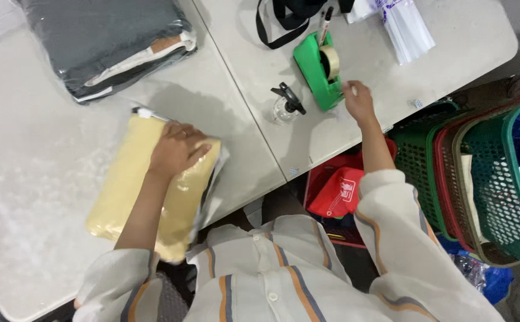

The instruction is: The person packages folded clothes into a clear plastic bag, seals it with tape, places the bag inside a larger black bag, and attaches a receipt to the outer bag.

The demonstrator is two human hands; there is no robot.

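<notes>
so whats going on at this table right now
A person in a striped shirt stands at two pale tables. The left hand presses flat on a yellow package in clear plastic. The right hand reaches to the front end of a green tape dispenser, fingers pinched there. A small spray bottle stands beside it, and a dark wrapped bundle lies further back.

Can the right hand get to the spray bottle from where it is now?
Probably yes. The right hand is at the green tape dispenser, and the spray bottle stands just beside it with bare table between.
</notes>
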